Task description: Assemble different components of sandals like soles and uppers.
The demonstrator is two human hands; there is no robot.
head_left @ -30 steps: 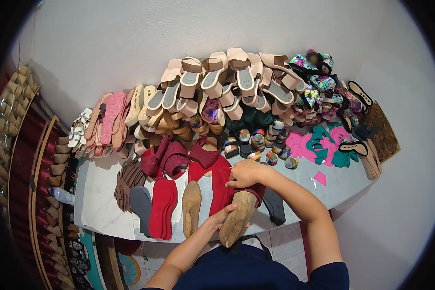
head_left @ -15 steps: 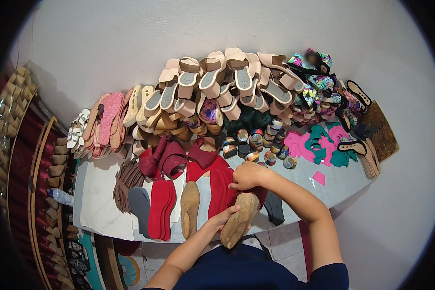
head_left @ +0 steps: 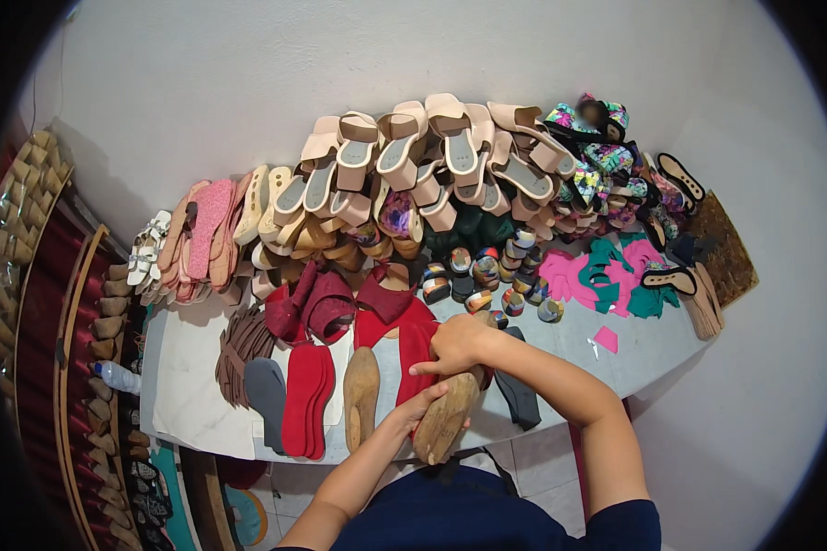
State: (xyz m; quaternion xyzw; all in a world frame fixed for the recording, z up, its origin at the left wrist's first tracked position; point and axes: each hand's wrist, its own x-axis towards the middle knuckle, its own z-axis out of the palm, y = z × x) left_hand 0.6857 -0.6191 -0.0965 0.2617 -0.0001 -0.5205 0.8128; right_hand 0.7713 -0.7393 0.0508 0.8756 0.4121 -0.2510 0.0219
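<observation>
Probably stiff and fairly heavy, the wooden shoe mould sat at lower centre, best held round its thick middle. The left hand curled around its side; the right hand bent over its far end, its grip hidden. Faint marks on the wood were unreadable. Red insoles lay lower left.

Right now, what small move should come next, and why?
Probably a gentle press with the right hand at the far end of the wooden last: that hand lies over this end, while the left hand grips it from the left side.
</observation>
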